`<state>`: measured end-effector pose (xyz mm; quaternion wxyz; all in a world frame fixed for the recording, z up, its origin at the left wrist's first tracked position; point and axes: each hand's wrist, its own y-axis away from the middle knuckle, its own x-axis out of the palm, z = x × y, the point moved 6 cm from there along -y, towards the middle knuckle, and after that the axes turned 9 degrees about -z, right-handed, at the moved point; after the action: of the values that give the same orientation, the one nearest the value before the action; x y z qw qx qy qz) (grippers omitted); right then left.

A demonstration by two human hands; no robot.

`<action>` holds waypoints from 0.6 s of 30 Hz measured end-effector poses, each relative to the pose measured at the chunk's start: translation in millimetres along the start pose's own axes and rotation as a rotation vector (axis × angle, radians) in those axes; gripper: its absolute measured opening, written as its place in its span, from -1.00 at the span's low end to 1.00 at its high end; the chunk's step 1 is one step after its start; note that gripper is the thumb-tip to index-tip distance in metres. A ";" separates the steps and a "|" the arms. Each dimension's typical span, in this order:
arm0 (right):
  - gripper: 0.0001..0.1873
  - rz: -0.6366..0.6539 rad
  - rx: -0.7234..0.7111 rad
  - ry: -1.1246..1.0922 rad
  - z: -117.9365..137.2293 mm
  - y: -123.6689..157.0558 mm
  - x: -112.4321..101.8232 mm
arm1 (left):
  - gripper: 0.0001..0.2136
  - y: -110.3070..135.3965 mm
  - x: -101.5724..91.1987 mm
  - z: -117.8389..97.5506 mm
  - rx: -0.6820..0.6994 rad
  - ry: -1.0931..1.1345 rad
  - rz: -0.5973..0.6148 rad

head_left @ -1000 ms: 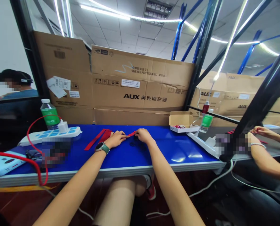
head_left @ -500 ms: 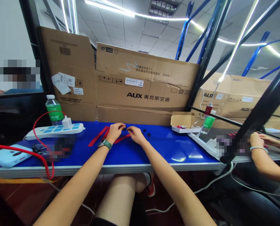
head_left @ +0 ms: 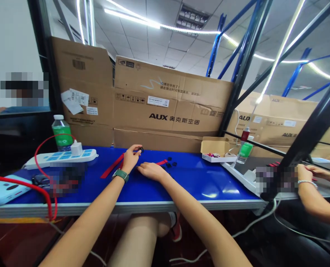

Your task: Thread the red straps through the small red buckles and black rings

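Observation:
My left hand [head_left: 131, 158], with a green-banded watch at its wrist, pinches a small black piece [head_left: 141, 150] between thumb and fingertips, a little above the blue tabletop. Lower and to the right, my right hand [head_left: 151, 171] rests close to the table with its fingers together; something dark shows at its fingertips, too small to name. A red strip [head_left: 111, 167] lies left of my left hand. Another red strip [head_left: 162, 162] sticks out beyond my right hand, partly covered by it. Several small black pieces [head_left: 174, 164] lie just right of that strip.
A white power strip [head_left: 39, 162], a bottle [head_left: 61, 133] and a light-blue device [head_left: 7, 190] with a red cable occupy the left side. An open small box [head_left: 216, 158] stands at the back right. Cardboard [head_left: 165, 111] walls the rear. Beyond a black post, another person's hands [head_left: 306, 174] work.
My hands have come apart. The left one keeps a black piece, while the right one has moved down and left toward the table.

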<state>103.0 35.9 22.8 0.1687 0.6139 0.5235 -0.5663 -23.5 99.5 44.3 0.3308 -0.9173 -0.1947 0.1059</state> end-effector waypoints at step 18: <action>-0.71 -0.348 0.605 -0.045 -57.2 20.0 -26.1 | -0.76 22.8 18.8 9.4 -0.658 0.600 0.148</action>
<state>154.3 61.9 55.1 -0.1084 0.5250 0.4247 -0.7296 -3.1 96.7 21.2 0.0548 -0.9753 -0.0475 -0.2087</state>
